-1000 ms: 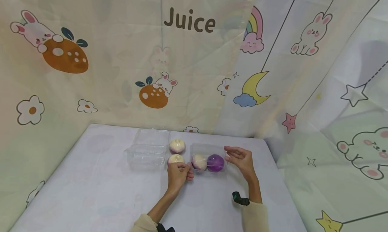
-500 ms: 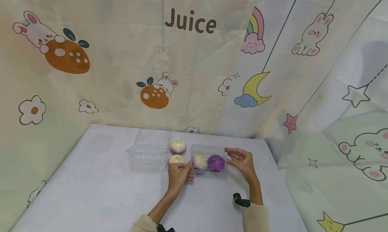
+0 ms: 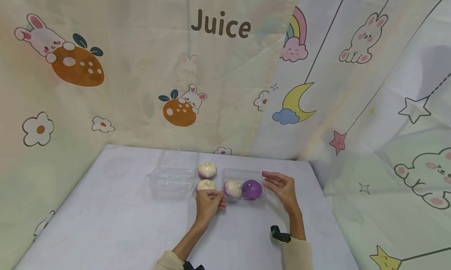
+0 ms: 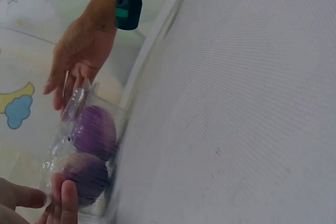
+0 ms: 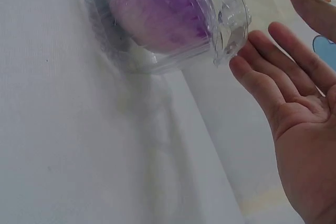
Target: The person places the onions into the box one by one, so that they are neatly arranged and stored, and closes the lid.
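A clear plastic clamshell box (image 3: 243, 175) holds two round, onion-like things side by side: a cream one (image 3: 233, 189) on the left and a deep purple one (image 3: 251, 189) on the right. My left hand (image 3: 208, 205) is at the box's near left corner, its thumb and fingers pinching the rim in the left wrist view. My right hand (image 3: 283, 187) is at the right side, with fingers extended and fingertips right at the plastic edge. From the right wrist view, the palm (image 5: 310, 145) faces up and holds nothing.
Two more cream-and-purple round things, one behind (image 3: 206, 170) and one in front (image 3: 205, 185), stand left of the box. The front one is partly hidden by my left hand. Farther left lies a second clear clamshell box (image 3: 172, 180), lid raised, on the white table (image 3: 123, 223).
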### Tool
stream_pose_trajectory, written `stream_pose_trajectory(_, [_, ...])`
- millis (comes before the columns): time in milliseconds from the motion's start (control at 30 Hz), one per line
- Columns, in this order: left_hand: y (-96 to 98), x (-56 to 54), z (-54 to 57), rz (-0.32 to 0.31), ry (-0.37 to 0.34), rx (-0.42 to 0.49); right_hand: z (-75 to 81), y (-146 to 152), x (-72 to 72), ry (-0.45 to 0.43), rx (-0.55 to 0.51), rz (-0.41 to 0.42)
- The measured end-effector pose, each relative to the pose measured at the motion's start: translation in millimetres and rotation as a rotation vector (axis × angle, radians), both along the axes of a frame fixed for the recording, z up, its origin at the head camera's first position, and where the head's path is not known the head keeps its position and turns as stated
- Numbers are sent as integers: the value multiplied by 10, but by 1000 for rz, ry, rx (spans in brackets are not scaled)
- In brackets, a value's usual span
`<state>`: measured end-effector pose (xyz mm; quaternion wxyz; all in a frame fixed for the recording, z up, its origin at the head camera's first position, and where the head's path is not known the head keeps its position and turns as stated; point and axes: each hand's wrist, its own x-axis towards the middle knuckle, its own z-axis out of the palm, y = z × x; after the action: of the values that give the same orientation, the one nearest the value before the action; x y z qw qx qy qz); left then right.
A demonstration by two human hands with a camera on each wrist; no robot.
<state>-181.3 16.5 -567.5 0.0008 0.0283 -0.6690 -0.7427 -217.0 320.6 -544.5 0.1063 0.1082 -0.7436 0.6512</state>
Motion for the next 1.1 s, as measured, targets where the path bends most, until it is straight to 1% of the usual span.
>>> stream_pose_trajectory(33, [1, 0, 2, 0, 0, 1, 9, -7, 4, 1, 3, -31])
stream_pose_trajectory(100, [2, 0, 2, -2, 4, -3, 29, -19, 9, -5, 21, -118])
stream_pose_trajectory(167, [0, 1, 2, -3, 7, -6, 51, -26, 19, -34, 51, -208])
stream_pose_trajectory(233, [-1, 1, -3, -2, -2, -5, 76, -21, 42, -95, 94, -270])
stream_pose_trajectory(300, [-1, 5, -12, -2, -5, -2, 112, -4, 81, -189, 153, -284])
stream_pose_trajectory(367, [3, 10, -19, -6, -6, 6, 163, 28, 135, -298, 215, -245])
stream_pose_trajectory(467, [11, 17, -20, -11, -6, 11, 244, 79, 214, -444, 302, -140])
stream_pose_trajectory(567, [12, 15, -14, -15, -4, 10, 294, 128, 269, -517, 372, 2])
stream_pose_trajectory(633, [10, 9, -11, -16, -8, 9, 291, 156, 282, -537, 391, 89])
stream_pose_trajectory(700, [12, 9, 4, -16, -8, 14, 291, 178, 289, -538, 389, 178])
stream_pose_trajectory(800, [16, 12, 20, -17, 2, 15, 286, 199, 293, -531, 363, 264])
stream_pose_trajectory(900, [15, 7, 24, -16, 11, 13, 278, 213, 295, -518, 343, 304])
stream_pose_trajectory(1100, [-7, 6, 14, -15, 5, 9, 254, 224, 297, -520, 346, 324])
